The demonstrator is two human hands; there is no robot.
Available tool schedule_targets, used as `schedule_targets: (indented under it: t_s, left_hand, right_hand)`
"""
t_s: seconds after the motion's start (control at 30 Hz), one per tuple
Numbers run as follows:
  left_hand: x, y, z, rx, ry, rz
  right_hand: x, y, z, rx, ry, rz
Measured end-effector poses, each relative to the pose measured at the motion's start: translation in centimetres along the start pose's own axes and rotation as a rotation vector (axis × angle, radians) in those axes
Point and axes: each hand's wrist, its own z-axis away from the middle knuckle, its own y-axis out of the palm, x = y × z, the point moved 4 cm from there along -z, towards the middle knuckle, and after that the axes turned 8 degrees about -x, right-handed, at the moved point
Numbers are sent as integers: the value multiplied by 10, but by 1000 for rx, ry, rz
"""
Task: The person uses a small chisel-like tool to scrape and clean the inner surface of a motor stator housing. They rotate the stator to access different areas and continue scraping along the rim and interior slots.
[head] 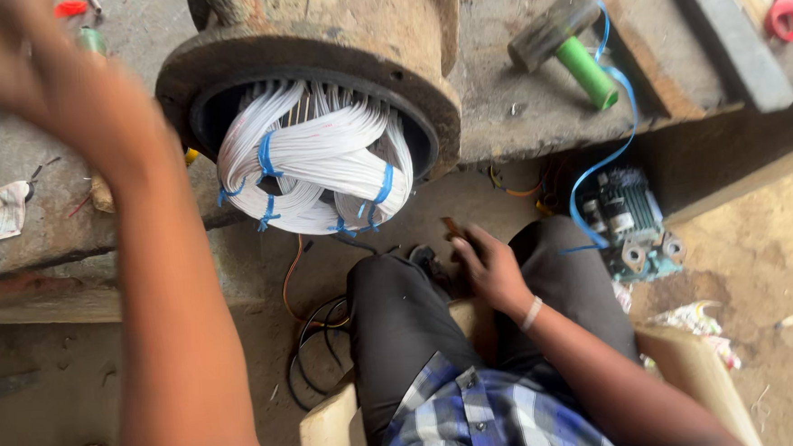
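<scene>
A rusty motor stator housing (405, 41) lies on its side on a worn bench, its open end toward me. White winding coils (321, 159) bundled with blue ties (266, 157) bulge out of it. My left hand (3, 49) is raised at the top left, blurred, left of the housing; its forearm crosses the frame. My right hand (489, 268) is low between my knees, below the coils, fingers curled on a small brown stick (452, 227). I wear black trousers and a blue checked shirt.
A mallet with a green handle (577, 51) lies on the bench to the right, with a blue cable (605, 153) running down to a greenish electrical unit (633, 224). Black and orange wires (316, 331) lie on the dirt floor. A red tool (792, 12) is at top right.
</scene>
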Motion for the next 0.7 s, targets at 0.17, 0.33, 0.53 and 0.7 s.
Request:
schedule_targets:
  t_s: [0.17,0.33,0.53,0.7]
  left_hand:
    - [-118,-30,150,39,-387,-117]
    - [-102,-9,340,539,-1138,121]
    - [-84,5,358,723,-766,14]
    - [-70,9,348,802,-779,-17]
  right_hand:
    - [-32,-24,-13,134,367,-428]
    - [-21,1,-6,337,531,-609]
    - [-3,25,10,348,591,-857]
    - [-4,26,-2,472,577,-730]
